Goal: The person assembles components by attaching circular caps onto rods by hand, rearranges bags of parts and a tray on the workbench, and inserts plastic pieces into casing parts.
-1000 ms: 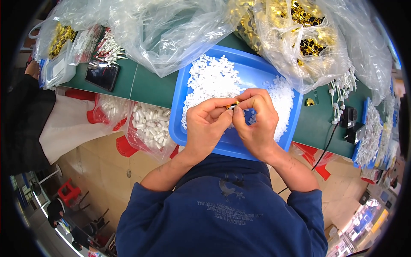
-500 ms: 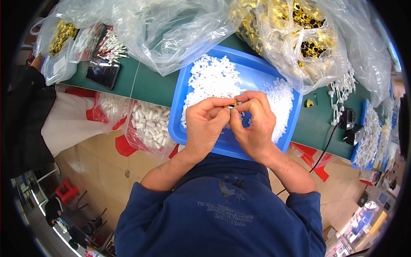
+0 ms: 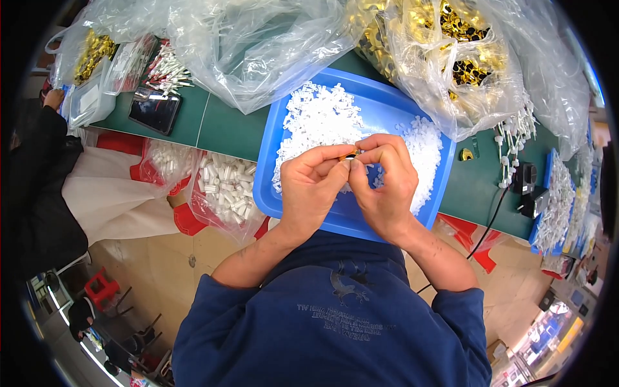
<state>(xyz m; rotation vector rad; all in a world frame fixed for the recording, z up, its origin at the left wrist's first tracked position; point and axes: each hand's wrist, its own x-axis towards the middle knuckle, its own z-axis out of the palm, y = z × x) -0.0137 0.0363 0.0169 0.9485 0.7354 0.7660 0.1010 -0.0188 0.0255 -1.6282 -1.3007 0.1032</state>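
Note:
My left hand [image 3: 307,188] and my right hand [image 3: 388,186] meet fingertip to fingertip over a blue tray [image 3: 264,175]. Between their pinched thumbs and fingers is a small gold piece [image 3: 350,155] with a dark middle, partly covered by the fingertips. Whether a white part is pressed against it I cannot tell. Beneath and beyond the hands, the tray holds a heap of small white plastic parts [image 3: 320,116] on the left and a pile of finer white bits [image 3: 423,158] on the right.
Clear bags [image 3: 258,45] spread over the green table's far side; one bag [image 3: 412,58] holds gold pieces. A single gold piece [image 3: 466,155] lies right of the tray. A phone [image 3: 155,111] and bagged white tubes [image 3: 225,187] are leftward. Another person's sleeve [image 3: 42,148] is at far left.
The gold piece has turned slightly between my fingertips, and more of its dark middle shows. My right fingers have shifted a little. At far left, the other person's hand has come further into view.

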